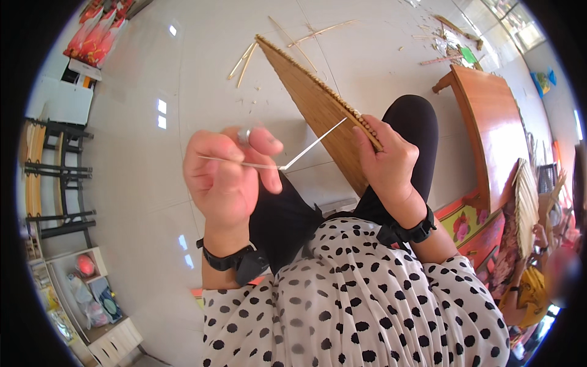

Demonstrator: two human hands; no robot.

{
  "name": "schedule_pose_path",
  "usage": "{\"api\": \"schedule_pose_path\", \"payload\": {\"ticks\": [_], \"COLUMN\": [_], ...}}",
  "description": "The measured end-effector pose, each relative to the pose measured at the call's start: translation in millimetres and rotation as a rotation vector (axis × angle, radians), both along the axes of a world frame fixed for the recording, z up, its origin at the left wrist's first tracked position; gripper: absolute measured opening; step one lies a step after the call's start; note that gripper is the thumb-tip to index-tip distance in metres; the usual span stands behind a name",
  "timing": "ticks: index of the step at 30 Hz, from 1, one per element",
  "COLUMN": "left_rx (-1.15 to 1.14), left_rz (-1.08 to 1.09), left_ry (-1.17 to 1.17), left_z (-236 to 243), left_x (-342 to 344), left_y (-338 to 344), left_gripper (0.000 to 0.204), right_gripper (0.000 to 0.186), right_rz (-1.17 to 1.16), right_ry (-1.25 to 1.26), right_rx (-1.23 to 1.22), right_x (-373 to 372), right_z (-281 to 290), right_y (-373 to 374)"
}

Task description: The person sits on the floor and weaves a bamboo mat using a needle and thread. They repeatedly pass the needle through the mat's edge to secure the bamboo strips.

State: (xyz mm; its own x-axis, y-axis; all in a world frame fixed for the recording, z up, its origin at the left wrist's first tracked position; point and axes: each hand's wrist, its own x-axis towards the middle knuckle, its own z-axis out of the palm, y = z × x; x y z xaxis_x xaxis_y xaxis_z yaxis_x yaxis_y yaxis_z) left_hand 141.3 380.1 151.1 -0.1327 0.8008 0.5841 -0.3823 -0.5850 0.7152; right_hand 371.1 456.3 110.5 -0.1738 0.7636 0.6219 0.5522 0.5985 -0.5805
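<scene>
My left hand (223, 174), raised on the left, is closed in a pinch on a long thin needle (263, 166). A metal ring-shaped thimble (244, 136) sits on one of its fingers. From the needle's end, a taut white strand (315, 143) runs up and right to the edge of a flat brown panel (306, 92) that looks like dried leaf. My right hand (391, 156) grips the panel's near right end, thumb on the face and fingers wrapped over the knobbly bound edge. The panel stands tilted above my lap, its far tip pointing away to the upper left.
Loose stalks (243, 64) and scraps lie on the pale tiled floor (140, 183). To the right stands a reddish wooden table (489, 116). Folded chairs (61, 171) and an open cabinet (92, 306) line the left. A person in yellow (531, 300) sits at the lower right near a pleated leaf (524, 208).
</scene>
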Motion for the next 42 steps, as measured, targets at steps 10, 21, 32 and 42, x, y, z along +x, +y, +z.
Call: {"api": "schedule_pose_path", "payload": {"ticks": [10, 21, 32, 42], "left_rx": [-0.424, -0.744, -1.271, -1.109], "left_rz": [-0.142, -0.033, 0.285, 0.401], "left_ry": [0.003, 0.246, 0.765, 0.306], "left_z": [-16, -9, -39, -64], "left_x": [-35, -34, -80, -84], "left_y": [-52, -85, -100, -120], "left_gripper": [0.021, 0.012, 0.007, 0.012], "right_gripper": [0.030, 0.039, 0.033, 0.036], "right_rz": [0.159, 0.381, 0.316, 0.300], "right_ry": [0.075, 0.026, -0.044, 0.043], "right_rx": [-0.165, -0.149, 0.032, -0.081], "right_x": [-2, 5, 12, 15], "right_z": [-2, -4, -12, -8], "right_y": [-11, -9, -4, 8]}}
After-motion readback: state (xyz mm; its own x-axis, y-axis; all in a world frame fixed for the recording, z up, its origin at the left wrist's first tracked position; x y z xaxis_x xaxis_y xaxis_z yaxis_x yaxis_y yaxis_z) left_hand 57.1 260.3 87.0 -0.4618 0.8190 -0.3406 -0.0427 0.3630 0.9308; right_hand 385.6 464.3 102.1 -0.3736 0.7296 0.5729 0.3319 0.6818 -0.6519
